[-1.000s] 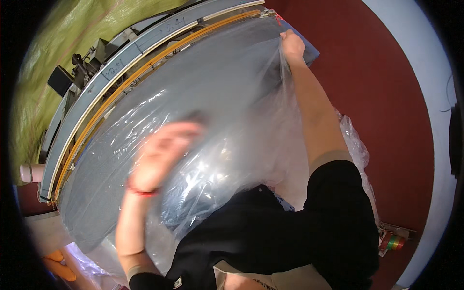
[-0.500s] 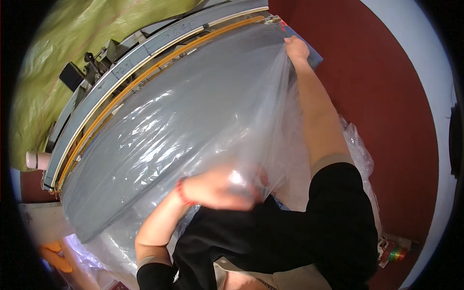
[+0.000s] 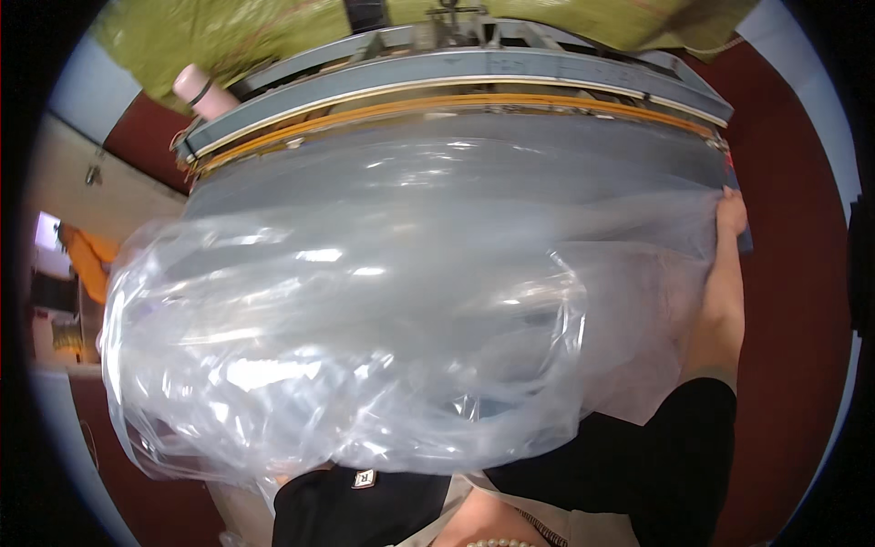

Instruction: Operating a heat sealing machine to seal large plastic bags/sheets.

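Observation:
A large clear plastic bag billows over a grey table, covering most of the view. My right hand is stretched out to the right and pinches the far right edge of the plastic at the table's corner. My left hand is hidden, under or behind the bulging plastic near my body. My black sleeves show at the lower edge.
Along the table's far edge runs a grey machine bar with an orange strip. Behind it lies green sheeting, with a pink cylinder at its left. The floor is dark red. Orange things sit at far left.
The view has swung so the table lies across the frame. My left hand, seen on top of the plastic earlier, has dropped out of sight. The bag has puffed up toward me.

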Demonstrator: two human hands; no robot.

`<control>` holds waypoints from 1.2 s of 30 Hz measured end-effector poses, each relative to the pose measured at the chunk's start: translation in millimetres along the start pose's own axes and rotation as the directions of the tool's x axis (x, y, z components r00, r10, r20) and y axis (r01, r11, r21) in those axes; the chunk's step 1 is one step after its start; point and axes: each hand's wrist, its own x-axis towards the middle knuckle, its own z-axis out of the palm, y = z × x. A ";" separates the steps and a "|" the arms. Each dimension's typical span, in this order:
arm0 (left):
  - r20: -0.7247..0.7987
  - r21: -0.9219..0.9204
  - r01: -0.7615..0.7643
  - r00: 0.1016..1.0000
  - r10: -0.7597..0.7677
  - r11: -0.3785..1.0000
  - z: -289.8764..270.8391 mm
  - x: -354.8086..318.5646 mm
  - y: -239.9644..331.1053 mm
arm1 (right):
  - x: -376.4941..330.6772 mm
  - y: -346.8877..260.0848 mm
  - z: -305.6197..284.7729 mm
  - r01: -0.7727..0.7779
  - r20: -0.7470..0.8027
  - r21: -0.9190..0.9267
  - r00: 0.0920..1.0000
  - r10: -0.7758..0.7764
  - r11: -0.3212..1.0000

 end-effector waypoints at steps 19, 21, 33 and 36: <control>0.008 0.751 0.527 0.594 0.804 -0.397 -100.6 120.3 172.5 | -8.0 -26.1 -5.2 0.002 0.064 -0.005 0.998 -0.002 1.000; -0.072 0.732 0.604 0.530 0.845 -0.316 -83.2 136.2 226.5 | -6.2 -37.0 3.9 0.018 0.090 0.022 0.996 -0.020 1.000; -0.606 0.718 0.402 0.763 -0.225 -0.569 -95.4 168.8 39.8 | 3.9 -20.8 19.0 0.061 0.041 0.013 0.997 -0.061 0.998; -0.579 0.702 0.413 0.805 -0.128 -0.580 -90.7 170.2 33.0 | 7.7 -15.9 25.5 0.074 0.034 0.026 0.997 -0.075 0.997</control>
